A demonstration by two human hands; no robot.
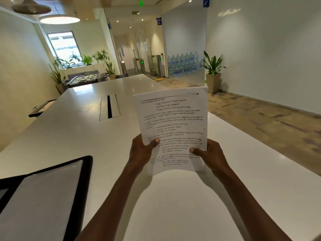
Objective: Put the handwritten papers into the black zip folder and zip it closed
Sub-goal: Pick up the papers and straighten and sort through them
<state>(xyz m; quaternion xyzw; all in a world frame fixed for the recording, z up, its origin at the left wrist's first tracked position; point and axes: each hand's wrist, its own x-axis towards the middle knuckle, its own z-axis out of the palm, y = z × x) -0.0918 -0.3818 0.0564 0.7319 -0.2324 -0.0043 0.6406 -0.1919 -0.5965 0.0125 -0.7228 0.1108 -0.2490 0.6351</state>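
I hold the handwritten papers (172,122) upright above the white table, their lower edge lifted off the surface. My left hand (141,152) grips the stack's left edge with the thumb on the front page. My right hand (211,153) grips the right edge the same way. The black zip folder (83,181) lies on the table at the lower left, well apart from the papers. Its black border frames a shiny grey surface, and its near part runs out of view. I cannot tell whether its zip is open or shut.
The long white table (78,133) stretches ahead with a cable slot (109,107) in its middle. A dark tray-like object (41,108) sticks out at its left edge. A potted plant (213,72) stands by the right wall, with carpeted floor between it and the table.
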